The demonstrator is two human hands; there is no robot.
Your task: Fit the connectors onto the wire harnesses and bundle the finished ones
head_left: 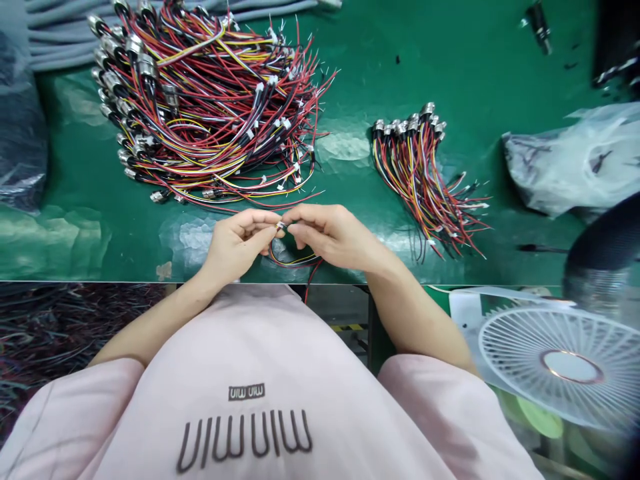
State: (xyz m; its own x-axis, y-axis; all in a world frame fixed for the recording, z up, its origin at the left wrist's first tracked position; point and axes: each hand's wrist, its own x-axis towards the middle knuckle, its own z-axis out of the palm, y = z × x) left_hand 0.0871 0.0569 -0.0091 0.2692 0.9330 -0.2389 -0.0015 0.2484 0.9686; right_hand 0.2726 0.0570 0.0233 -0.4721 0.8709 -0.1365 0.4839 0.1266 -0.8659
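Observation:
Close to the table's front edge, my left hand (237,241) pinches a small white connector plug (281,225) between thumb and forefinger. My right hand (334,233) meets it from the other side, thumb and forefinger closed on a thin black wire at the plug. Yellow, black and red wires (293,263) of the same harness loop below the fingers, and a red one hangs over the edge. The far end of this harness is hidden. Beyond my hands to the left lies a big pile of wire harnesses (215,127) with round metal connectors.
A smaller bundle of harnesses (413,167) rests to the right on the green table (345,87). Plastic bags (565,160) (20,127) lie at both sides. Grey cables (65,40) run along the back left. A white fan (570,367) stands at the lower right, beside a black flexible duct (607,233).

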